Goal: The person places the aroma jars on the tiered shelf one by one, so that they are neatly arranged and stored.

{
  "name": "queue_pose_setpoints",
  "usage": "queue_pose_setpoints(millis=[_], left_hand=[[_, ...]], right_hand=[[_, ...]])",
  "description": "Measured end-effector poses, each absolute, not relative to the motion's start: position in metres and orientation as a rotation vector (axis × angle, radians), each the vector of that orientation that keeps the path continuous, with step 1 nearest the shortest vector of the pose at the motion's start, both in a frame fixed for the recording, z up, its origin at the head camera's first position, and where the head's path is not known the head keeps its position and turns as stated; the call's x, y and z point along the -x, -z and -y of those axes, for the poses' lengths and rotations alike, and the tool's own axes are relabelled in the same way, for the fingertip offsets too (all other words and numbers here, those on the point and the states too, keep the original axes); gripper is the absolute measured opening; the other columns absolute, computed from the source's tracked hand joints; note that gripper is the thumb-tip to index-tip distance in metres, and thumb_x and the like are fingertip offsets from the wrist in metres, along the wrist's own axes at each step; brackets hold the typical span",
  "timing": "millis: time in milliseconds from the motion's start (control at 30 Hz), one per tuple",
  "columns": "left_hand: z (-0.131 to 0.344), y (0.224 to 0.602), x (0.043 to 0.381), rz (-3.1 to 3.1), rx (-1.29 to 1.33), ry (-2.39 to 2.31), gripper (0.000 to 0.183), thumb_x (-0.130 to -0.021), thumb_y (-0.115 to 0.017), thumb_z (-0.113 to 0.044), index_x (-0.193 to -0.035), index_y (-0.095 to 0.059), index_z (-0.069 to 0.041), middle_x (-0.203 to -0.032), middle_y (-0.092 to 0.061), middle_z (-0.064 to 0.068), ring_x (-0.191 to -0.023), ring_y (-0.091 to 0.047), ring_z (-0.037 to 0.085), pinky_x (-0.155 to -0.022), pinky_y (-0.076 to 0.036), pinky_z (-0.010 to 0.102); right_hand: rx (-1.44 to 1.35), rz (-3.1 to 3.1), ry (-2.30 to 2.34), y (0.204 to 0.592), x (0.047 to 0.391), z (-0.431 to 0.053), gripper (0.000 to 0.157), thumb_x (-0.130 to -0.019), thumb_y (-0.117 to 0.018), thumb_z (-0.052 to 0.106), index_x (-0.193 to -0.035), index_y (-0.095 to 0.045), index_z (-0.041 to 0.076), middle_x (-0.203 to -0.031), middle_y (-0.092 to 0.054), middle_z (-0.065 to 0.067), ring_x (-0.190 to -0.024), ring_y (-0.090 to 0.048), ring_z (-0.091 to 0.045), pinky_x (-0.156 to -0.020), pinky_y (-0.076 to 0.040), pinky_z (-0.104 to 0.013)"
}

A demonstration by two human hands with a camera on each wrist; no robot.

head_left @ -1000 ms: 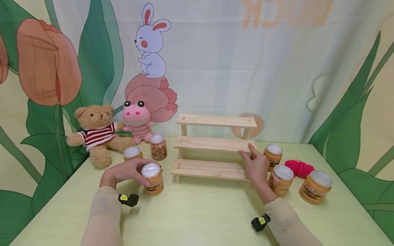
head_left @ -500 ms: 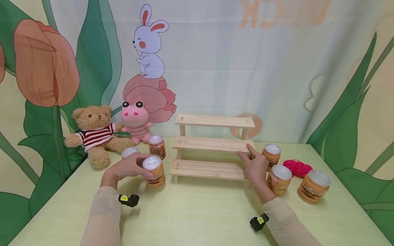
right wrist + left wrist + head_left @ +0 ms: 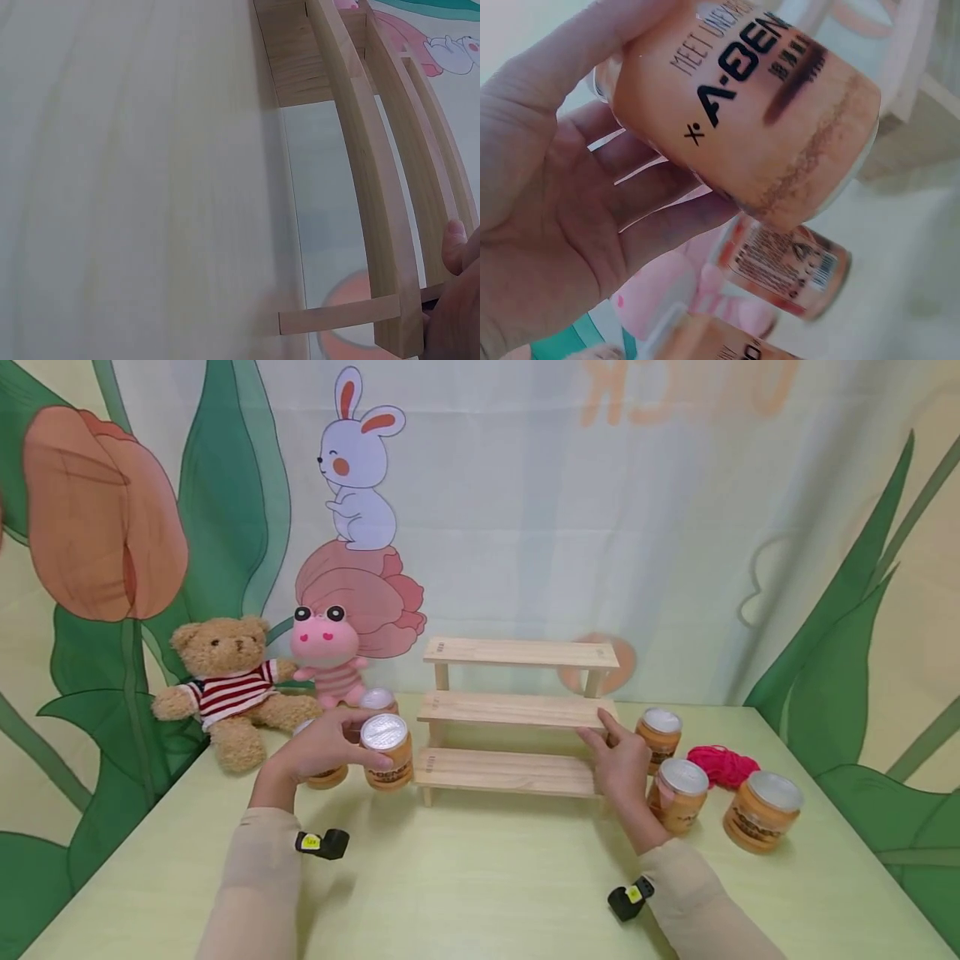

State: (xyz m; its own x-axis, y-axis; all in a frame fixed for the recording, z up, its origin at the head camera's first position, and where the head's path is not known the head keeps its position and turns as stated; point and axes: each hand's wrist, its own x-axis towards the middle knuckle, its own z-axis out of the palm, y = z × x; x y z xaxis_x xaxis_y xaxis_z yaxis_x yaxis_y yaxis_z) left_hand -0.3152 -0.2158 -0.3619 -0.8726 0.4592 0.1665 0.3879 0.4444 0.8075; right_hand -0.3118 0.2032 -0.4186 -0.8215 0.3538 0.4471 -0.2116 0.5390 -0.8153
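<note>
My left hand (image 3: 324,745) holds an orange-labelled jar (image 3: 386,754) with a silver lid, thumb on the near side and fingers behind. The jar is up off the table, just left of a three-tier wooden display stand (image 3: 506,770). In the left wrist view the jar's printed label (image 3: 742,112) faces the camera. My right hand (image 3: 624,766) grips the stand's right end, with the index finger on the middle tier's end and the thumb at its front edge. In the right wrist view the thumb (image 3: 454,246) touches a wooden board; the other fingers are mostly hidden.
Behind my left hand stand two more jars, one (image 3: 326,777) partly covered. A teddy bear (image 3: 234,689) and a pink plush toy (image 3: 327,652) sit at the back left. Right of the stand are three jars, including one (image 3: 763,812) nearest the edge, and pink yarn (image 3: 723,767).
My left hand has lifted the jar off the table and carried it away from me and slightly right, towards the stand. The right hand stays at the stand's right end.
</note>
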Motion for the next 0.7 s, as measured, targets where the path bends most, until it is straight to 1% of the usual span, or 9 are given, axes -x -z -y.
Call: queue_pose_setpoints(millis=[133, 233, 300, 333, 400, 433, 500, 567, 700], left_hand=[[0.211, 0.352, 0.309, -2.639, -0.736, -1.417, 0.075, -0.075, -0.091, -0.029, -0.139, -0.058, -0.009, -0.117, -0.068, 0.007, -0.105, -0.062, 0.023, -0.092, -0.049, 0.04], [0.208, 0.349, 0.308, -2.617, -0.721, -1.456, 0.075, -0.074, -0.091, -0.027, -0.139, -0.058, -0.009, -0.118, -0.067, 0.009, -0.106, -0.062, 0.024, -0.093, -0.049, 0.041], [0.206, 0.349, 0.307, -2.609, -0.72, -1.473, 0.073, -0.074, -0.091, -0.026, -0.138, -0.059, -0.009, -0.117, -0.067, 0.01, -0.106, -0.063, 0.024, -0.092, -0.05, 0.04], [0.206, 0.349, 0.308, -2.607, -0.731, -1.473, 0.072, -0.074, -0.091, -0.025, -0.137, -0.059, -0.009, -0.117, -0.067, 0.01, -0.105, -0.063, 0.025, -0.092, -0.051, 0.04], [0.205, 0.349, 0.308, -2.606, -0.739, -1.471, 0.071, -0.075, -0.091, -0.025, -0.136, -0.06, -0.008, -0.115, -0.068, 0.009, -0.104, -0.064, 0.024, -0.09, -0.052, 0.039], [0.204, 0.35, 0.308, -2.608, -0.741, -1.469, 0.07, -0.074, -0.091, -0.025, -0.135, -0.061, -0.008, -0.114, -0.068, 0.009, -0.103, -0.064, 0.024, -0.089, -0.052, 0.038], [0.203, 0.35, 0.308, -2.603, -0.75, -1.464, 0.068, -0.075, -0.091, -0.024, -0.134, -0.061, -0.007, -0.112, -0.069, 0.009, -0.102, -0.064, 0.024, -0.09, -0.051, 0.039], [0.202, 0.35, 0.308, -2.612, -0.741, -1.456, 0.068, -0.075, -0.091, -0.025, -0.133, -0.062, -0.008, -0.111, -0.069, 0.007, -0.101, -0.063, 0.023, -0.09, -0.051, 0.039], [0.196, 0.349, 0.311, -2.576, -0.756, -1.495, 0.061, -0.076, -0.09, -0.025, -0.128, -0.064, -0.01, -0.11, -0.068, 0.009, -0.101, -0.063, 0.026, -0.089, -0.051, 0.041]], right_hand=[[0.097, 2.23, -1.242, 0.419, 0.311, -0.205, 0.046, -0.092, -0.074, 0.023, -0.134, -0.064, 0.007, -0.093, -0.074, -0.017, -0.065, -0.054, -0.017, -0.054, -0.04, -0.017], [0.075, 2.263, -1.225, 0.419, 0.31, -0.206, 0.043, -0.096, -0.069, 0.022, -0.136, -0.062, 0.007, -0.105, -0.073, -0.016, -0.071, -0.06, -0.021, -0.061, -0.047, -0.023], [0.052, 2.275, -1.211, 0.419, 0.309, -0.207, 0.039, -0.1, -0.064, 0.021, -0.136, -0.061, 0.006, -0.116, -0.07, -0.017, -0.087, -0.066, -0.027, -0.074, -0.054, -0.032], [0.042, 2.274, -1.213, 0.419, 0.309, -0.207, 0.038, -0.101, -0.062, 0.02, -0.136, -0.061, 0.006, -0.12, -0.068, -0.017, -0.095, -0.067, -0.029, -0.081, -0.054, -0.037], [0.029, 2.263, -1.227, 0.419, 0.309, -0.207, 0.036, -0.103, -0.059, 0.019, -0.136, -0.061, 0.005, -0.127, -0.063, -0.018, -0.108, -0.064, -0.031, -0.09, -0.052, -0.046], [0.027, 2.258, -1.228, 0.419, 0.309, -0.208, 0.035, -0.103, -0.058, 0.019, -0.135, -0.062, 0.004, -0.131, -0.061, -0.017, -0.114, -0.061, -0.031, -0.094, -0.05, -0.047], [0.034, 2.249, -1.235, 0.419, 0.309, -0.208, 0.035, -0.104, -0.057, 0.019, -0.135, -0.062, 0.005, -0.131, -0.061, -0.016, -0.109, -0.063, -0.029, -0.09, -0.052, -0.044], [0.052, 2.254, -1.236, 0.418, 0.309, -0.207, 0.035, -0.104, -0.057, 0.02, -0.135, -0.063, 0.006, -0.132, -0.061, -0.015, -0.099, -0.063, -0.026, -0.079, -0.054, -0.036], [0.095, 2.259, -1.24, 0.418, 0.309, -0.207, 0.035, -0.103, -0.058, 0.022, -0.136, -0.063, 0.009, -0.123, -0.067, -0.016, -0.076, -0.06, -0.025, -0.057, -0.044, -0.022]])
